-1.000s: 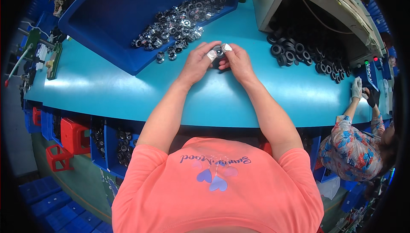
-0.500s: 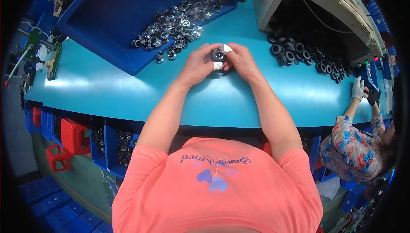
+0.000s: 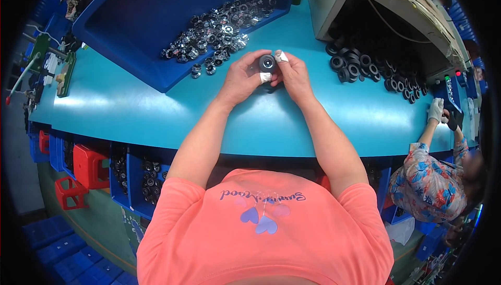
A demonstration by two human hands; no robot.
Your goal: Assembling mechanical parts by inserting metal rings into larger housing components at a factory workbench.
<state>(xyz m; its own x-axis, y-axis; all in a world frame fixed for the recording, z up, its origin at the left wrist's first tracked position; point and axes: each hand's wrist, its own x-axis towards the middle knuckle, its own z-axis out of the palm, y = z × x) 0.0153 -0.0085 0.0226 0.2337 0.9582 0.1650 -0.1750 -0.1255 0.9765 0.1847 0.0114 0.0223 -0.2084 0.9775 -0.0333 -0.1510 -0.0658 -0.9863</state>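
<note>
Between my hands, above the teal table (image 3: 172, 110), is a small wheel (image 3: 267, 63) with a black tyre and a shiny hub. My left hand (image 3: 242, 79) closes on it from the left, its thumb wrapped in white tape below the wheel. On the right side my right hand (image 3: 293, 73) grips the same wheel, its taped thumb at the upper rim. Shiny chrome wheel hubs (image 3: 209, 34) lie heaped in and at the mouth of a large blue bin (image 3: 125, 29). Loose black tyres (image 3: 355, 63) spill out to the right.
A pale box-like housing (image 3: 334, 3) stands behind the tyres. At the far right a co-worker's gloved hand (image 3: 436, 110) works at the same table. Red stools (image 3: 90, 166) and blue bins of wheels (image 3: 151, 180) sit below the table's left front edge.
The right thumb has lifted off the wheel's face toward its upper right rim, so more of the tyre and hub shows. Both hands stay in nearly the same place.
</note>
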